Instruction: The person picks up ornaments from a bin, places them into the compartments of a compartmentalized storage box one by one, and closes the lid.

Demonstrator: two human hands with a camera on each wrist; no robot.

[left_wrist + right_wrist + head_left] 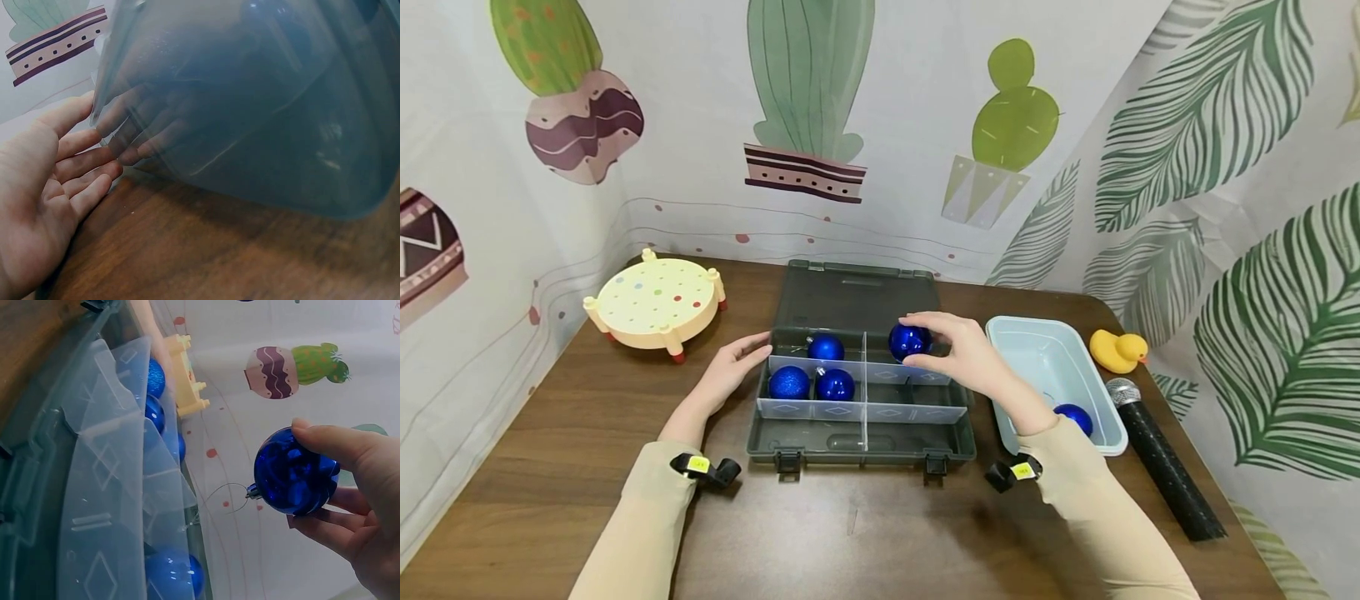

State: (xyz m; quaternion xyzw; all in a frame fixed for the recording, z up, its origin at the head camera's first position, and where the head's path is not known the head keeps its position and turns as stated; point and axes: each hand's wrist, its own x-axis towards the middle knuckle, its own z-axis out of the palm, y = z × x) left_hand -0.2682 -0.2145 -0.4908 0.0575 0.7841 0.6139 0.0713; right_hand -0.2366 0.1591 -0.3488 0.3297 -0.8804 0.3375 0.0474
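My right hand [958, 350] pinches a shiny blue Christmas ball [910, 342] between thumb and fingers, above the back right part of a dark see-through compartment box [797, 433]. A thin loop hangs from the ball's cap [252, 491] in the right wrist view. With extended fingers, my left hand [730, 371] touches the box's left side. On the box's left lie a glittery blue ball [789, 383], a shiny ball [835, 385] and, behind them, a matte ball [826, 347]. Another blue ball [195, 575] shows behind a divider in the right wrist view.
The box's lid [857, 300] lies open at the back. To the right stands a light blue tub [1037, 358] with a blue ball [1075, 418] inside. Beyond it are a yellow rubber duck [1117, 351] and a black microphone [1165, 467]. A yellow round stand [658, 304] sits back left.
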